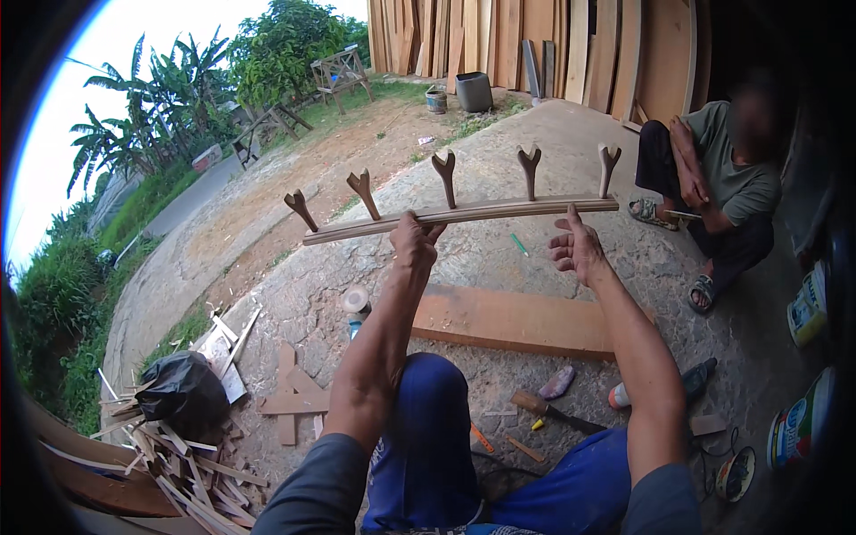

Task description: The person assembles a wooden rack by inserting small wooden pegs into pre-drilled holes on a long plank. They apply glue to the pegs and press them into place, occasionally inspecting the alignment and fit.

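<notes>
A long wooden rail with several upright Y-shaped pegs, like a peg rack, is held up in front of me, slightly tilted with its right end higher. My left hand is closed around the rail left of its middle. Toward the right end, my right hand has one finger raised against the rail, its other fingers loosely bent and apart. Below the rack a thick wooden board lies on the concrete. A green pencil-like stick is on the ground between my hands.
At the right a person sits low. A knife-like tool with a wooden handle, a power tool and buckets lie or stand nearby. Wood scraps and a black bag are at left. Planks lean behind.
</notes>
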A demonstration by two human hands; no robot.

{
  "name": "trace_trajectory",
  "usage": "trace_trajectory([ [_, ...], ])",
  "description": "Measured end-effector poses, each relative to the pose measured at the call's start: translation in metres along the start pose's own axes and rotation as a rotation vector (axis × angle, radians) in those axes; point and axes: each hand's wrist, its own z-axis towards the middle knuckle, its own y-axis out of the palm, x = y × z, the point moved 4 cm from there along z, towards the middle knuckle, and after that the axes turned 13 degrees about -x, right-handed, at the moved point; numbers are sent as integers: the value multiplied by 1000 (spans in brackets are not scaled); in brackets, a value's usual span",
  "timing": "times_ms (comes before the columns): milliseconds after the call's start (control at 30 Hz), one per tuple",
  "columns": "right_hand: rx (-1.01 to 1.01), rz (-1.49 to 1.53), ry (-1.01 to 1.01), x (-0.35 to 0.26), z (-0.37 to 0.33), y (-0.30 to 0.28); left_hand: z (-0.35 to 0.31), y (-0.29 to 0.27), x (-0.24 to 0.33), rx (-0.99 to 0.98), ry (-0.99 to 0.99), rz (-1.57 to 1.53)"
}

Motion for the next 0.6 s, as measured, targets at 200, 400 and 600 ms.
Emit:
trace_trajectory([
  [200,153,485,-132,22,18,-5,0,0,-31,-119,-137,70],
  [400,247,484,-162,31,27,-19,4,-1,-47,-71,-159,31],
  [600,246,477,-164,34,33,-19,6,-3,-63,-69,-67,-21],
])
